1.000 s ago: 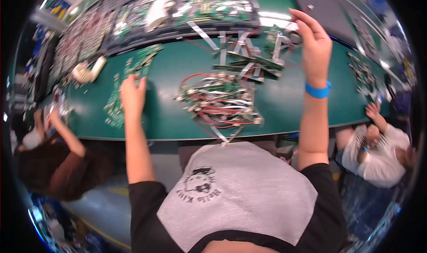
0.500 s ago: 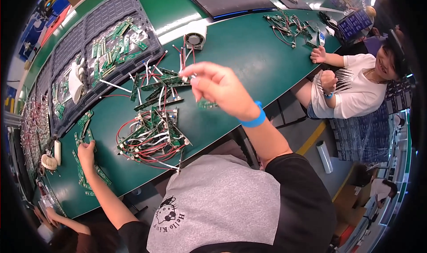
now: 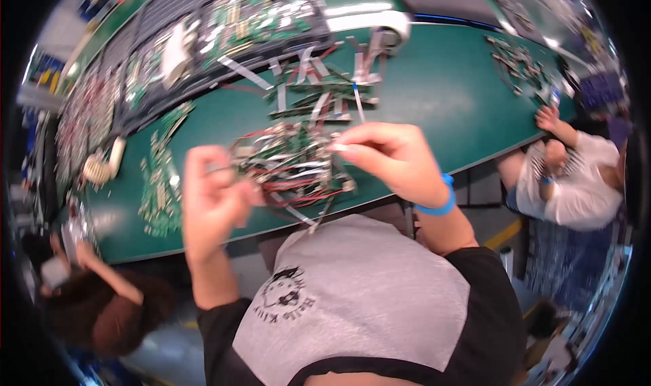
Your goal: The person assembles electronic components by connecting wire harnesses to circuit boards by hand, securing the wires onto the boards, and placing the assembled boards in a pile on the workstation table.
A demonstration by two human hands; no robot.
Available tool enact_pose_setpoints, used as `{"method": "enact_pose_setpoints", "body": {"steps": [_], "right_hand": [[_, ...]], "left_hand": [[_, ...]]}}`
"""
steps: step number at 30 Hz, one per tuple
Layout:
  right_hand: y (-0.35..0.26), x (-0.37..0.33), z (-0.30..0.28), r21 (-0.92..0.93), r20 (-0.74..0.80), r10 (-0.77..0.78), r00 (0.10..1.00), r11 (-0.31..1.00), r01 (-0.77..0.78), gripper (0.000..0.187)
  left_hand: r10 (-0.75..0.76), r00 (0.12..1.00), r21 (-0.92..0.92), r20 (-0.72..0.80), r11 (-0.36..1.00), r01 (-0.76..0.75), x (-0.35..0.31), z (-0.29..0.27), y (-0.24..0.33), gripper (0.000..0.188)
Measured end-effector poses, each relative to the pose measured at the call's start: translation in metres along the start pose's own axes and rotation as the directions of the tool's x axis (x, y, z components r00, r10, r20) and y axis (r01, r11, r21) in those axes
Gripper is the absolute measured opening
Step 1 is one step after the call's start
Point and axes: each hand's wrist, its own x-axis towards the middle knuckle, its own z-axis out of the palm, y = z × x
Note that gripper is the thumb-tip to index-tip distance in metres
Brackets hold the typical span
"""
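Note:
My right hand [image 3: 400, 165] is closed in a pinch at the right edge of a heap of wired circuit boards [image 3: 295, 159]. A white flat ribbon cable [image 3: 359, 103] with a blue end sticks up behind its fingers, and a small white bit shows at the fingertips. My left hand [image 3: 213, 199] is raised beside the heap's left edge, fingers curled and smeared by motion; whether it holds anything is hidden. Farther back lie more narrow green boards [image 3: 319, 104] with white ribbons. To the left of my left hand is a pile of loose green boards [image 3: 159, 189].
Black trays [image 3: 152, 30] of boards line the far left, with a small cream-coloured device [image 3: 102, 169] nearby. A white fan unit [image 3: 390, 33] stands at the back. Across to the right sits a co-worker [image 3: 576, 176] beside another wire heap [image 3: 519, 64]; another person [image 3: 112, 298] is at lower left.
My left hand has left the loose boards and come right, toward the wired heap. My right hand has drawn back nearer to me, and the blue-ended ribbon now shows beside it. The view has shifted.

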Motion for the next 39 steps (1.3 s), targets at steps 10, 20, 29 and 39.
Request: {"method": "enact_pose_setpoints", "body": {"steps": [10,20,29,39], "right_hand": [[-0.01,-0.006,0.021,0.032,0.046,0.042,0.998,0.999,-0.044,0.014],[-0.006,-0.002,0.019,-0.18,0.055,0.08,0.995,0.981,-0.069,0.011],[0.006,-0.005,0.009,-0.158,0.155,0.02,0.988,0.987,0.005,0.015],[0.003,-0.001,0.025,-0.194,0.068,0.073,0.995,0.979,-0.059,0.016]], "left_hand": [[-0.01,0.977,0.073,0.212,0.997,-0.006,-0.014,0.05,-0.01,0.047],[0.486,0.839,0.63,0.244,0.578,-0.519,-0.005,0.061,-0.034,0.055],[0.41,0.842,0.512,0.35,0.669,-0.539,-0.008,0.057,-0.031,0.055],[0.4,0.871,0.64,0.284,0.598,-0.483,-0.005,0.052,-0.028,0.04]]}}
